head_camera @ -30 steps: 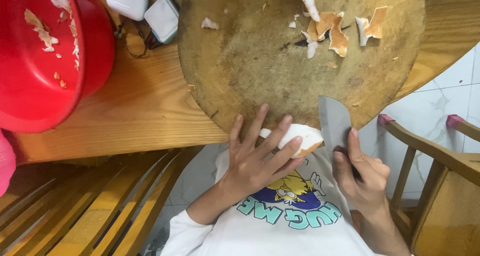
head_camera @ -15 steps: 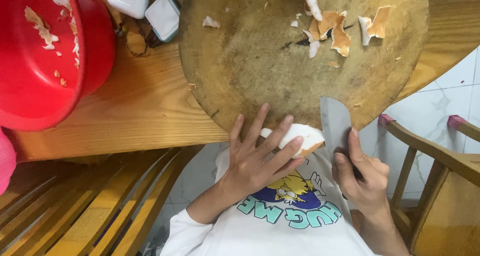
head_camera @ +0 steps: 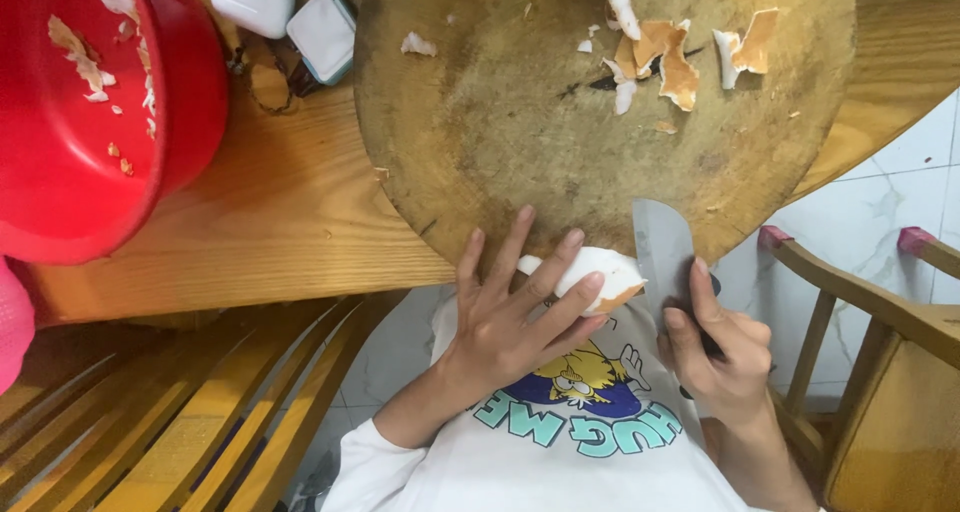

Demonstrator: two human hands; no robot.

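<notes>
One pale, partly peeled root piece point(head_camera: 590, 277) sits at the near rim of the round wooden chopping board point(head_camera: 500, 122), pinned under the spread fingers of the left hand point(head_camera: 515, 317), which hide most of it; what kind of vegetable it is cannot be told. Just beside it, the right hand point(head_camera: 720, 347) is wrapped around the handle of a broad cleaver point(head_camera: 662, 262), the handle itself buried in the fist. Peel scraps point(head_camera: 680, 57) lie at the board's far edge. Left of the board stands a red basin point(head_camera: 170, 122), cut off by the frame, with two small white cases point(head_camera: 290, 17) near it. A wooden chair point(head_camera: 880, 302) stands at the right.
</notes>
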